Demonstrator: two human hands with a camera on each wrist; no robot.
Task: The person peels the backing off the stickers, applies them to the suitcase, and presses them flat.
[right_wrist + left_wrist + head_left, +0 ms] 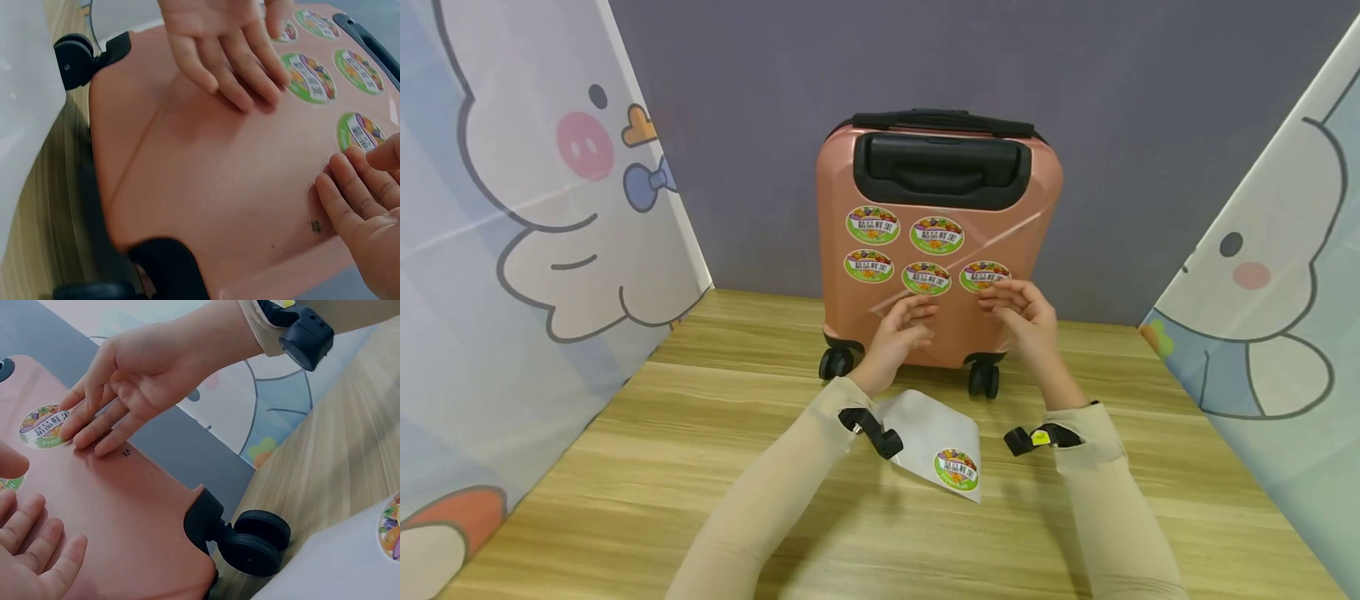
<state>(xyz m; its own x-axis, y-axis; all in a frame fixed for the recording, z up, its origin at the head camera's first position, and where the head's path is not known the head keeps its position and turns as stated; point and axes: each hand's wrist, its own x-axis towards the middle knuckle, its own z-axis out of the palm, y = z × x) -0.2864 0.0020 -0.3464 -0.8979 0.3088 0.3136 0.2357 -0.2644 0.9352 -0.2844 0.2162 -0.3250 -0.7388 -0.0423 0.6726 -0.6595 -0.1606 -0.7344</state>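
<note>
A pink suitcase (943, 333) stands upright on its wheels, its front bearing several oval fruit stickers in two rows. My right hand (1028, 321) has its fingertips at the lower edge of the rightmost lower sticker (985, 276); the thumb stands apart from the fingers. Close by, my left hand (895, 337) hovers before the shell under the middle lower sticker (927, 279), fingers loosely bent and nothing in them. On the table below lies a white backing sheet (925, 429) with one sticker (956, 469) near its corner.
The suitcase's black handle recess (942, 171) is at its top, and black wheels (983, 378) rest on the wood-grain table (760, 417). Behind is a grey wall (760, 150). Cartoon-printed panels (542, 192) flank the table. Each wrist wears a small black camera (880, 435).
</note>
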